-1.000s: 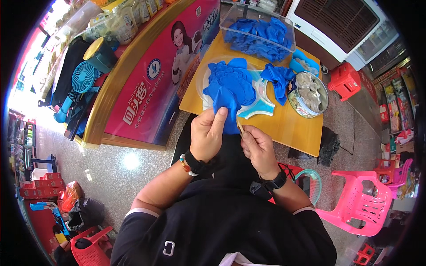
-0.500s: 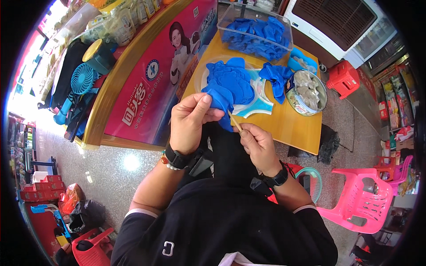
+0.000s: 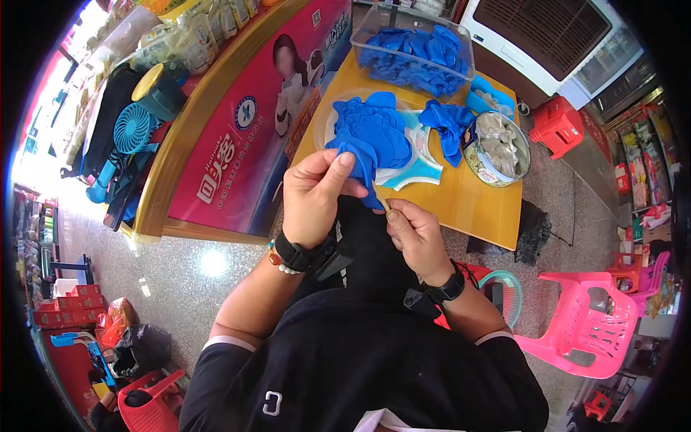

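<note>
Between the thumb and fingers of my left hand [image 3: 314,198] is a soft blue sheet piece [image 3: 366,176], its lower part hanging down. My right hand [image 3: 419,241] pinches a thin pale wooden stick [image 3: 383,204], whose tip meets the lower end of that piece. Just beyond my hands, a pile of similar blue pieces [image 3: 374,126] rests on a pale round tray; its outer parts are covered. A crumpled blue piece [image 3: 448,129] lies right of the pile, by a white and light-blue printed sheet [image 3: 425,173].
The yellow wooden table [image 3: 486,212] also bears a clear bin [image 3: 468,65] of blue pieces, a small blue tray [image 3: 491,97] and a round tin [image 3: 497,147] with pale pieces. A pink counter [image 3: 223,158] borders the left. Pink chair [image 3: 586,324] at right, red stool [image 3: 556,128] beyond.
The blue piece has shifted a little and now drapes differently, more folded over the stick's tip. My left hand has turned and moved slightly right; my right hand is almost unmoved.
</note>
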`<action>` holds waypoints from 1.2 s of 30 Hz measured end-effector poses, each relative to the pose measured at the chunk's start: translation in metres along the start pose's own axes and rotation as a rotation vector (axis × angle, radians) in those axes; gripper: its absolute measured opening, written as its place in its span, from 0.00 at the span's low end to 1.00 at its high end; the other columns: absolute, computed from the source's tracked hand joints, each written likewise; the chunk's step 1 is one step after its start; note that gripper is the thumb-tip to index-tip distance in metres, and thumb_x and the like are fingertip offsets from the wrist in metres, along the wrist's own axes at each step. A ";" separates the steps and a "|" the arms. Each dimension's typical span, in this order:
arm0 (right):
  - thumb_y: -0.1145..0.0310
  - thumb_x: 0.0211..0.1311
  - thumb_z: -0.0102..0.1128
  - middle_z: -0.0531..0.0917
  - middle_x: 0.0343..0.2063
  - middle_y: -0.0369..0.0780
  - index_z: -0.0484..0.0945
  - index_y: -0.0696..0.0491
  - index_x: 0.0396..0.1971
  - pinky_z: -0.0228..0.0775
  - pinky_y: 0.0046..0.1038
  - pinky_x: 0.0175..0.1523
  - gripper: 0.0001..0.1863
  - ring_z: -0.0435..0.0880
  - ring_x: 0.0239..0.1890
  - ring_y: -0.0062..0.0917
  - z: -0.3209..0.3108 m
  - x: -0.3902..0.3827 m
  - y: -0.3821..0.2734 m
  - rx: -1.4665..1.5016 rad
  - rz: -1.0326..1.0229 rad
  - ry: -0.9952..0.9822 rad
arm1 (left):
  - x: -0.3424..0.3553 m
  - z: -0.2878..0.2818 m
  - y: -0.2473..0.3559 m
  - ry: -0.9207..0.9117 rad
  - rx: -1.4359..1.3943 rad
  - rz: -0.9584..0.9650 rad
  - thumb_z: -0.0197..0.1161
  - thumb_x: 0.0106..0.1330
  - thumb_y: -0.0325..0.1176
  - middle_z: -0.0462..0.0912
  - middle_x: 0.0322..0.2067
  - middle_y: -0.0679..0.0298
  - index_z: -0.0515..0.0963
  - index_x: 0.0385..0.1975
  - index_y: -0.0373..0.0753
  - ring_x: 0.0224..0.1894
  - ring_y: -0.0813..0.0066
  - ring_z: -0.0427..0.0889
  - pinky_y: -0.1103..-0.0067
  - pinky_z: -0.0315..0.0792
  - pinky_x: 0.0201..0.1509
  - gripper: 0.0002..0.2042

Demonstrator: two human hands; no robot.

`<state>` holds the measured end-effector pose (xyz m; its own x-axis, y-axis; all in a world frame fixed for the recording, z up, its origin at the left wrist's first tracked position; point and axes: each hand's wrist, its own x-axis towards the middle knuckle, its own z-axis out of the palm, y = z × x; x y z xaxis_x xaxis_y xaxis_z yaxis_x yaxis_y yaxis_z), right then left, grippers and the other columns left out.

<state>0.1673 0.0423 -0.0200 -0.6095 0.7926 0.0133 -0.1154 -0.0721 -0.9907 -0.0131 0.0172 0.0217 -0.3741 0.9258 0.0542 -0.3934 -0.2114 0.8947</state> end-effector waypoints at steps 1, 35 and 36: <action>0.67 0.70 0.49 0.65 0.18 0.27 0.75 0.61 0.44 0.46 0.13 0.20 0.13 0.57 0.17 0.07 0.001 0.001 0.000 -0.011 -0.017 0.023 | 0.001 0.000 -0.001 -0.011 0.041 0.021 0.59 0.67 0.31 0.80 0.24 0.65 0.79 0.32 0.33 0.22 0.79 0.81 0.84 0.76 0.28 0.07; 0.72 0.53 0.69 0.74 0.30 0.31 0.77 0.57 0.34 0.64 0.17 0.31 0.11 0.70 0.28 0.12 0.010 0.037 -0.025 0.115 0.019 0.107 | -0.004 0.017 -0.021 0.006 -0.013 -0.029 0.59 0.66 0.29 0.79 0.29 0.71 0.78 0.35 0.37 0.31 0.87 0.75 0.88 0.68 0.36 0.03; 0.71 0.54 0.68 0.73 0.28 0.30 0.76 0.57 0.33 0.64 0.18 0.31 0.10 0.70 0.28 0.11 0.011 0.037 -0.029 0.105 0.018 0.086 | -0.004 0.018 -0.021 0.027 0.023 0.002 0.59 0.66 0.29 0.79 0.29 0.71 0.78 0.34 0.37 0.31 0.87 0.75 0.87 0.68 0.36 0.04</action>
<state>0.1395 0.0673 0.0105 -0.5435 0.8392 -0.0205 -0.1891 -0.1462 -0.9710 0.0118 0.0240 0.0111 -0.3976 0.9165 0.0445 -0.3733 -0.2058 0.9046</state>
